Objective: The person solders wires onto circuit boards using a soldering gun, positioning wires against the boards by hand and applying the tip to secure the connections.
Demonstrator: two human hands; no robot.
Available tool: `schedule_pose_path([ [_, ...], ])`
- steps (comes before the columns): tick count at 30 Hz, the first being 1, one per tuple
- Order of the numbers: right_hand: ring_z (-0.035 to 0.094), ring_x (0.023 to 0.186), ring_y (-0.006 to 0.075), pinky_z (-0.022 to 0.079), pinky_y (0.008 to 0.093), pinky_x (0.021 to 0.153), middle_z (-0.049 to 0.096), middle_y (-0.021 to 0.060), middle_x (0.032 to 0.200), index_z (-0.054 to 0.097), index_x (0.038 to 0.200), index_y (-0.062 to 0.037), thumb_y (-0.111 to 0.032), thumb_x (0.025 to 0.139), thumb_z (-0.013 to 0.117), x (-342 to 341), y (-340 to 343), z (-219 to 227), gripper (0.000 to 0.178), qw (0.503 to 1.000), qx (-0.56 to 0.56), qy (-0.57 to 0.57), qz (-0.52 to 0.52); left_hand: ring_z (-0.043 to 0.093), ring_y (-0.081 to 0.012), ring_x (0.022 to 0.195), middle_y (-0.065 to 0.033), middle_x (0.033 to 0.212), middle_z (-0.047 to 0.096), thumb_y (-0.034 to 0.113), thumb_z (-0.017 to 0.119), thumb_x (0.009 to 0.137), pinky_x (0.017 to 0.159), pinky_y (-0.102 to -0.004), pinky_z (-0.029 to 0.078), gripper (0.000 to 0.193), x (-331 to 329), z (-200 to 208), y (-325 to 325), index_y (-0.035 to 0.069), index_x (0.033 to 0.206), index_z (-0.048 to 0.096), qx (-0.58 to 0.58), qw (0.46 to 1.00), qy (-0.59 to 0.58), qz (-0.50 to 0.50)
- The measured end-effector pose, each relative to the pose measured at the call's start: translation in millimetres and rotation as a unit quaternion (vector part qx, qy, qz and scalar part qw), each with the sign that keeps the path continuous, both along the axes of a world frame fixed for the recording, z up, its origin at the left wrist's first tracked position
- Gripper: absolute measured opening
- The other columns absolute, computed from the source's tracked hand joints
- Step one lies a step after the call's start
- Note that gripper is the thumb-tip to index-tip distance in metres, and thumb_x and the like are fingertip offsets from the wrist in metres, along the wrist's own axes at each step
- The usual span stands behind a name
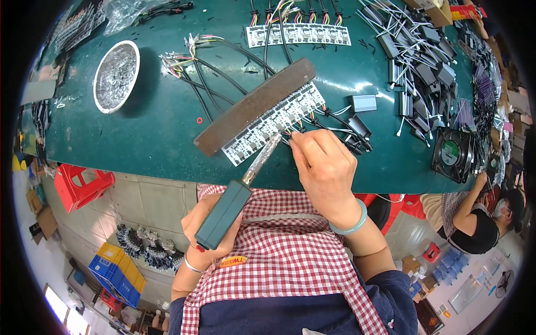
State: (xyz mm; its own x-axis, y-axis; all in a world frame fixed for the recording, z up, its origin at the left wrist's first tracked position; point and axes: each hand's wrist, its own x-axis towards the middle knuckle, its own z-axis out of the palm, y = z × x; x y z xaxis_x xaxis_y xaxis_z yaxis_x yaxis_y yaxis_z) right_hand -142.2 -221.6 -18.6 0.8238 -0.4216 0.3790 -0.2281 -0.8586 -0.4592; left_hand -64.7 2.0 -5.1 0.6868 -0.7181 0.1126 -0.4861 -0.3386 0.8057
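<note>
Board [273, 124] near front edge of worktop [151, 146] appears wired rightward, left end bare; iron [237, 195] gripped by left hand [196, 221], wire [290, 135] pinched by right fingers [306, 147].

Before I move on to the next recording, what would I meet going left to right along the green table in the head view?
White-rimmed bowl → soldering iron in the left hand → right hand → small silver box → black fan.
</note>
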Motion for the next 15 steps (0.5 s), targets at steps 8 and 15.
schedule_pose_path([
  [8, 0.061, 0.068, 0.0212, 0.049, 0.0323, 0.058, 0.058, 0.0057, 0.076, 0.065, 0.086, -0.0033, -0.001, 0.078, 0.073, -0.2, -0.1, -1.0, 0.011, 1.000, 0.004, 0.006, -0.002, 0.071, -0.0248, 0.071, -0.0159, 0.085, 0.070, 0.000, 0.077, 0.072, 0.064, -0.0291, 0.055, 0.023, 1.1, -2.1, -2.0, -0.006, 0.091, 0.066, -0.019, 1.000, 0.005, -0.003],
  [15, 0.061, 0.068, 0.0213, 0.049, 0.0321, 0.059, 0.058, 0.0055, 0.076, 0.065, 0.085, -0.0036, -0.002, 0.078, 0.073, -0.3, 0.2, -1.2, 0.010, 1.000, 0.001, 0.012, -0.002, 0.070, -0.0257, 0.070, -0.0157, 0.085, 0.070, 0.000, 0.077, 0.070, 0.064, -0.0295, 0.055, 0.024, 0.5, -3.9, -0.3, -0.004, 0.090, 0.065, -0.010, 1.000, 0.004, -0.001],
])
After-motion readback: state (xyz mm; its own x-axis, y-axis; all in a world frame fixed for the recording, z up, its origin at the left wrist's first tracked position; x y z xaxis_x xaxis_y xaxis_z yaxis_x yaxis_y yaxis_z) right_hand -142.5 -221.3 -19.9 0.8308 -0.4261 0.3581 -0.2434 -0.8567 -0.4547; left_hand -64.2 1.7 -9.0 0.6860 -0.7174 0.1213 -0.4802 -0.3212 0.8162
